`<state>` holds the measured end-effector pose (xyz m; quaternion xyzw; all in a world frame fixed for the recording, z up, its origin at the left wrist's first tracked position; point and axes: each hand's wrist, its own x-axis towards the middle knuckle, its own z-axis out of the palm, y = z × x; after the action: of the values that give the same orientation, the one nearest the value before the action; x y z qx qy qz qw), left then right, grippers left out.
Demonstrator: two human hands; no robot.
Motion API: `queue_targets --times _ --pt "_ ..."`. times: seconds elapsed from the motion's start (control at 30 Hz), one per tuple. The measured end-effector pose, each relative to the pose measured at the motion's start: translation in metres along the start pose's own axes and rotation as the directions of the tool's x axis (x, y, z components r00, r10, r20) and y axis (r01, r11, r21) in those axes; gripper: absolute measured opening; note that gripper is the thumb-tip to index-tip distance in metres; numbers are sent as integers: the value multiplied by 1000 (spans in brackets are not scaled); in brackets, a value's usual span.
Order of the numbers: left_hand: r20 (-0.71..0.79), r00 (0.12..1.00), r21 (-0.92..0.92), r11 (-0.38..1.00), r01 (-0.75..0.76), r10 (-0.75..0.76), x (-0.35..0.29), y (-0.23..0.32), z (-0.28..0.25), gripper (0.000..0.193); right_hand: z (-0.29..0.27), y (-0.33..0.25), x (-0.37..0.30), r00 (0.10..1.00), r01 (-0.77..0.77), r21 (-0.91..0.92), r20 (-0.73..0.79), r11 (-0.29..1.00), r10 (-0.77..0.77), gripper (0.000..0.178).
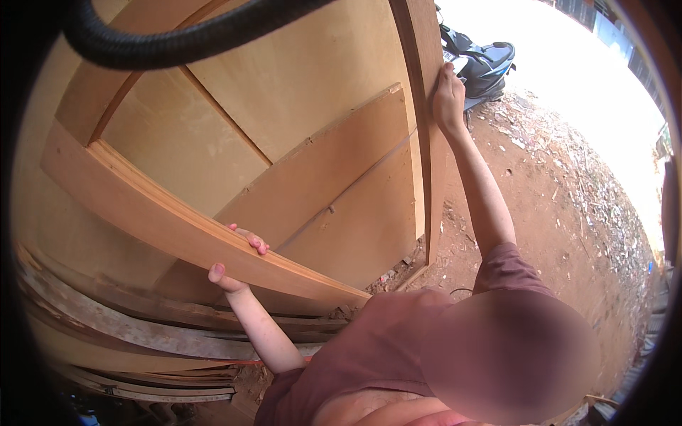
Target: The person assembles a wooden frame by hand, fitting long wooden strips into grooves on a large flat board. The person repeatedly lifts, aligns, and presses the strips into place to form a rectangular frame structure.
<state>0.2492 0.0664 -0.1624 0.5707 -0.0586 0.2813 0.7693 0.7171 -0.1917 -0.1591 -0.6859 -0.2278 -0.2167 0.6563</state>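
Note:
A large wooden frame (206,226), reddish-brown with a grooved inner edge, stands tilted in front of me. My left hand (240,257) is closed on its lower rail, the thumb against the outer face and the fingers curled over the inner edge. Higher up, at the right, my right hand (449,98) grips the long upright member (426,149) of this same frame. Part of that hand's grip is hidden from sight. Through the frame's opening, pale plywood sheets (284,85) and a browner board (334,170) show behind it.
A black ribbed hose (192,44) crosses the top of the view. Long boards (128,319) lie stacked at the lower left. At the upper right, a dark motorbike (486,67) is parked. Wood chips and litter (568,163) cover the reddish dirt ground.

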Motion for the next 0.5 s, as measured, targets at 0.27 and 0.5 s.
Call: queue_targets --times 0.27,0.5 --pt "5 1000 -14 1000 -14 14 13 -9 -13 86 -20 176 -176 985 -168 -20 22 986 168 76" --pt "18 1000 -6 1000 19 -19 14 -4 -5 86 -47 279 -293 582 -789 -414 -266 454 768 78"
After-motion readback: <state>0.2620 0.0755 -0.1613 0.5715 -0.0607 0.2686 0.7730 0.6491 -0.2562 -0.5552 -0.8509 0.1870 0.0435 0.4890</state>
